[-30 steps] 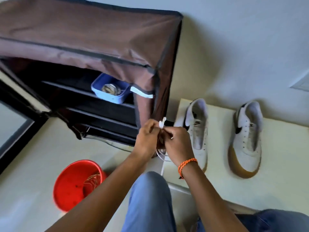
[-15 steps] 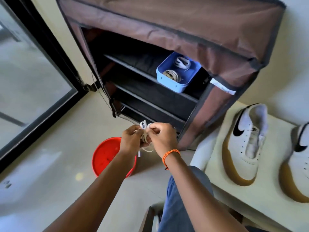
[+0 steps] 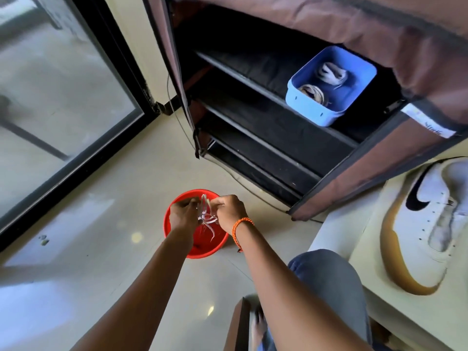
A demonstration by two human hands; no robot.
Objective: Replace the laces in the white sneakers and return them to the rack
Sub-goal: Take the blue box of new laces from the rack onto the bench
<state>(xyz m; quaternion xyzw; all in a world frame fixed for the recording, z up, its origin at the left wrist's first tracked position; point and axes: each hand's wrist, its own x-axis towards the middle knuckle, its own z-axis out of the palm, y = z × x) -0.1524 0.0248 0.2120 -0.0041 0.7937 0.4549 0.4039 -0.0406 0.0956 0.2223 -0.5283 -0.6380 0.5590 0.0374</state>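
Right now both hands pinch a bunch of white laces [image 3: 206, 219] over the red bucket [image 3: 177, 249]: left hand [image 3: 183, 215], right hand [image 3: 229, 211] (orange band on its wrist). One white sneaker [image 3: 428, 224] lies on the low table's [image 3: 359, 252] left edge, beside the rack [image 3: 266, 127].

The white leather sneaker with a black swoosh and tan sole [image 3: 430, 229] is cut off by the right edge. Motion blur smears the coiled laces inside the blue plastic tub [image 3: 329, 115]. The hands cover part of the red round bucket's [image 3: 174, 247] interior.
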